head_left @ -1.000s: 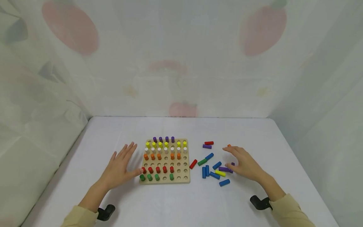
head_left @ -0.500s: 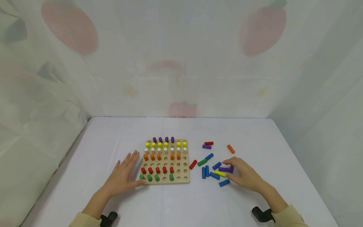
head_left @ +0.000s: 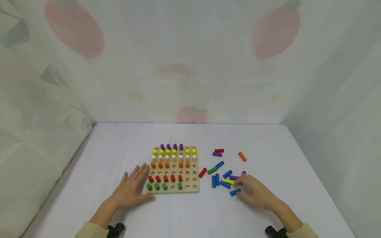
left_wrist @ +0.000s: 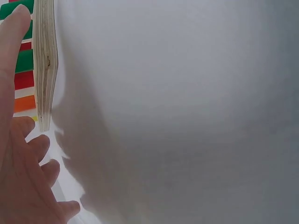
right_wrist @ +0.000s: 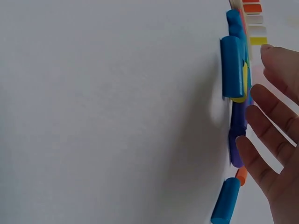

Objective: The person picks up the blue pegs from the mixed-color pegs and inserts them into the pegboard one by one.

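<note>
A wooden pegboard (head_left: pixel 190 183) lies left of the table's middle with rows of purple, yellow, white, orange, red and green pegs upright in its holes. At its near left corner is my left hand (head_left: pixel 129 190), fingers spread, thumb tip close to the front edge. My right hand (head_left: pixel 257 195) hovers low over the loose pegs, fingers loosely bent. Nearest to its thumb lies a blue peg (head_left: pixel 234 192); by the fingertips are a yellow peg (head_left: pixel 230 181) and a purple peg (head_left: pixel 233 178). The right wrist view shows the fingers apart, and another blue peg (right_wrist: pixel 225 200) below them.
Between board and right hand lie loose pegs: a red peg (head_left: pixel 202 172), a green peg (head_left: pixel 212 170) and several blue ones. Farther back are a red peg (head_left: pixel 219 150), a purple peg (head_left: pixel 217 154) and an orange peg (head_left: pixel 242 156). A pale curtain (head_left: pixel 190 92) stands behind the table.
My right hand has come down and toward me, from above the purple pegs to beside the near blue peg, uncovering the orange peg. My left hand has slid nearer along the board's left side.
</note>
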The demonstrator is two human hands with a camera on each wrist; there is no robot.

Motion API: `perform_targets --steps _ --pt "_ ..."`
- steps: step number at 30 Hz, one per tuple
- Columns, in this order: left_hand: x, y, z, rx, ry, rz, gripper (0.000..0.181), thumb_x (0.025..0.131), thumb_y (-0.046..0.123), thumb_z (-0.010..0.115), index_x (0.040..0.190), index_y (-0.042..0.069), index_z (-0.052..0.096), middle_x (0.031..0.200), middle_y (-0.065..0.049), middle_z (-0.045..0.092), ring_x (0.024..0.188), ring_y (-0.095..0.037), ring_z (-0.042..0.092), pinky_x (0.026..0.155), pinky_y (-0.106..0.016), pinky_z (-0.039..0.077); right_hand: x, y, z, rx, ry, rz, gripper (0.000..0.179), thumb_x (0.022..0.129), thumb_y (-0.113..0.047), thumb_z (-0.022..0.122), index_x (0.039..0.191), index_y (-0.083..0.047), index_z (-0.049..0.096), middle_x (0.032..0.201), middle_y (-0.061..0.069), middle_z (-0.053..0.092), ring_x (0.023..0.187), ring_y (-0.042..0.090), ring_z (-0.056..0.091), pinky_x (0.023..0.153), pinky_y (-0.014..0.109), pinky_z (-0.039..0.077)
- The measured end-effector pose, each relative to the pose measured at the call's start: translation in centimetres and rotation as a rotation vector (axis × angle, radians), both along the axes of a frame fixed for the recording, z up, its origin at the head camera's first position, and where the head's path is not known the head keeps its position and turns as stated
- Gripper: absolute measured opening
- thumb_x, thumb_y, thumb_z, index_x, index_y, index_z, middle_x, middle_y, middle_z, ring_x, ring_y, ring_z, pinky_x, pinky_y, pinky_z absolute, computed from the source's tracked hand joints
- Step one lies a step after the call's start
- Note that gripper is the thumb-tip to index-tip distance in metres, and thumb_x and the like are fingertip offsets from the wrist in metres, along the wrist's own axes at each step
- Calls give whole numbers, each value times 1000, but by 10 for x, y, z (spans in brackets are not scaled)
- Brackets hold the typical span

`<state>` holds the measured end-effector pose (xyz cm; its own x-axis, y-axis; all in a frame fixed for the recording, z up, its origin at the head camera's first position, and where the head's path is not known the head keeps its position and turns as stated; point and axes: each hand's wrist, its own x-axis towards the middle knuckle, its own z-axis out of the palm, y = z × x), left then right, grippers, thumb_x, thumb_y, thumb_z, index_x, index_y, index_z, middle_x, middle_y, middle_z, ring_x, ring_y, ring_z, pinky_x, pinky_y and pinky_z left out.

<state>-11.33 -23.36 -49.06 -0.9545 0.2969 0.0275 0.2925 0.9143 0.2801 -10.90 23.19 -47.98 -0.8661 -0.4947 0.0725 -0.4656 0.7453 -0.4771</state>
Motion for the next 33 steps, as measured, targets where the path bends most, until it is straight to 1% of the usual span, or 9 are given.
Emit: perform_targets --steps 4,7,14,19,23,29,33 --pt "-1 1 -2 3 6 2 106 57 74 55 139 17 22 143 -6 22 129 -34 19 95 -65 12 3 -1 -5 44 -34 -7 26 74 -26 68 96 -27 55 93 -20 51 89 -1 47 79 24 47" --pt "-1 1 -4 9 -2 2 105 57 75 55 139 16 23 143 -6 22 129 -34 18 95 -65 11 5 -2 -7 55 -40 -4 22 75 -27 67 94 -28 57 92 -20 51 89 0 47 78 25 47" --pt "-3 2 -7 -18 -8 9 105 58 77 50 140 18 21 144 -3 22 130 -32 18 96 -64 11 5 -2 -10 78 -14 16 20 75 -29 66 93 -29 58 92 -20 50 87 -1 47 78 24 47" --pt "-5 3 -6 -26 -28 12 105 59 78 49 140 18 20 144 -3 21 131 -31 16 97 -63 10 3 -3 -11 73 -16 29 19 76 -28 66 93 -30 58 94 -19 51 89 1 48 79 26 47" --pt "-5 3 -6 -28 -39 11 105 59 78 49 140 18 19 144 -3 20 131 -31 16 97 -63 9 2 -4 -12 78 10 44 18 76 -28 66 93 -31 59 95 -18 52 91 2 49 79 27 47" --pt "-6 3 -8 -29 -41 13 105 59 78 47 140 19 17 145 -3 19 131 -31 16 97 -63 9 1 -6 -14 79 35 49 17 76 -27 66 90 -31 60 88 -19 50 84 0 46 75 22 47" --pt "-6 3 -9 -33 -36 15 105 59 78 47 141 19 17 145 -2 19 131 -30 15 97 -63 8 0 -7 -14 80 35 46 16 76 -27 66 90 -32 60 88 -19 49 84 -1 45 75 22 47"
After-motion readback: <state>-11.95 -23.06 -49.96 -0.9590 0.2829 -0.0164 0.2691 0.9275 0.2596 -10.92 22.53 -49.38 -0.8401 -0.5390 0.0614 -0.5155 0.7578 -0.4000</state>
